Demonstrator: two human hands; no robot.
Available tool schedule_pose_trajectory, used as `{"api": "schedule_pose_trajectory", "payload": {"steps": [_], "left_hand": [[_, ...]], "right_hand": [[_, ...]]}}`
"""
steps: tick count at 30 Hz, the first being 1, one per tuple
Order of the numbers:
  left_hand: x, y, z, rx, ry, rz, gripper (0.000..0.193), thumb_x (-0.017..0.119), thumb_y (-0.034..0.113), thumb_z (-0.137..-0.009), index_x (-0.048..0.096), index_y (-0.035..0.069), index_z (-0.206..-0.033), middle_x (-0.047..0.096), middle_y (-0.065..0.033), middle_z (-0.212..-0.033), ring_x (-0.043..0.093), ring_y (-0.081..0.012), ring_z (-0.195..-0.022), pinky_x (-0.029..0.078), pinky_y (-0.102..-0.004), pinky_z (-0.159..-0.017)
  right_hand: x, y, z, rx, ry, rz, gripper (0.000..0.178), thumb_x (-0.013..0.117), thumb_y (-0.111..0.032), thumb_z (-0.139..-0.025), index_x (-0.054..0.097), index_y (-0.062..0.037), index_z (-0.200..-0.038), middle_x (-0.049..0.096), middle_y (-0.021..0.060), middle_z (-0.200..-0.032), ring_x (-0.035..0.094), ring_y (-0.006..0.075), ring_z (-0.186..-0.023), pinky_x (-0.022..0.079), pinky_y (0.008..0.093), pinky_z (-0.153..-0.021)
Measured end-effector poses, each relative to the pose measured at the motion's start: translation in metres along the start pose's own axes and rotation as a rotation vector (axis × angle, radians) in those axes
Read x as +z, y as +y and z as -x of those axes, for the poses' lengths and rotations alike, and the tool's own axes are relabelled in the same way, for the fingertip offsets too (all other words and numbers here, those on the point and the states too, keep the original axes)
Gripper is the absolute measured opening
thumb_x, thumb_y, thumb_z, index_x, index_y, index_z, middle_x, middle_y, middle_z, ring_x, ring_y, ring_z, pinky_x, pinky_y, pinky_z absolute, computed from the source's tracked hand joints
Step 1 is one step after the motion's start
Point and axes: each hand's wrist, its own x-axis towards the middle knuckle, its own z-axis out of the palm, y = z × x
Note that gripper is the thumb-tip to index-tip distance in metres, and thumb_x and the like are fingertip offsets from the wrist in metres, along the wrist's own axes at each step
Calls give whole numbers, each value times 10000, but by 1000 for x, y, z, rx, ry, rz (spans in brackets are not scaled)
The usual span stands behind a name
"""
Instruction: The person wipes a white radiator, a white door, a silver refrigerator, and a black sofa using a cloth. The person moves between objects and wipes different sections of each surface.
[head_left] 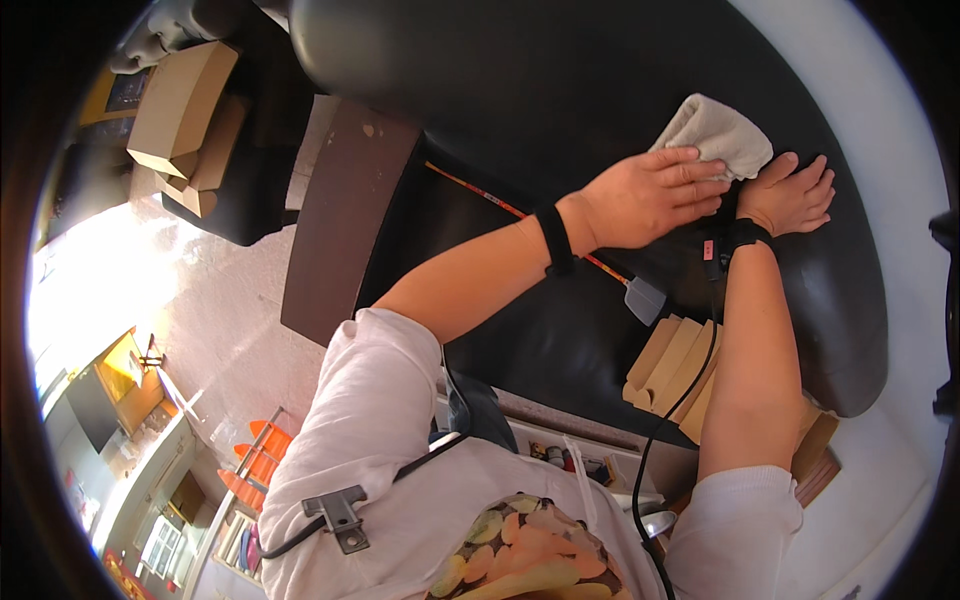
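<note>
A folded beige cloth [722, 134] rests against the black, smooth-covered sofa [560, 70]. My left hand [645, 200] reaches across and holds the cloth's near edge, its fingers laid over the fabric. The cloth hides part of the grip. Just right of it, my right hand [790, 196] is open, its fingers spread on the sofa's rounded right side, with nothing in it. Both wrists carry black bands. Below my left forearm lies a fly swatter [645, 298] with a grey head and a patterned orange-red handle.
Flattened cardboard boxes [672, 365] lie near my right forearm. A black cable [665, 420] runs from the right wrist down past my body. A brown wooden panel [345, 220] edges the sofa at left. Farther left stand more cardboard boxes [182, 105] and an orange rack [262, 455].
</note>
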Motion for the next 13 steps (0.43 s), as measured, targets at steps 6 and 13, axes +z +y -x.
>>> {"api": "schedule_pose_trajectory", "payload": {"steps": [6,13], "left_hand": [[-34,-68,-56,-131,-26,11,505,695,449,-891,647,283,-1366,552,-2,-1496,424,-259,-1446,253,-506,-1228],[-141,-145,-43,-271,-25,38,633,540,384,-1033,396,90,-1574,274,-195,-1663,215,-453,-1526,75,-596,-1239]], "right_hand": [[1,4,0,-8,18,28,601,467,-463,-1001,510,-96,-1475,457,191,-1541,361,415,-1453,175,649,-1200],[1,4,-3,45,-24,2,630,490,-481,-986,481,-131,-1510,422,153,-1579,315,411,-1484,145,644,-1214]]}}
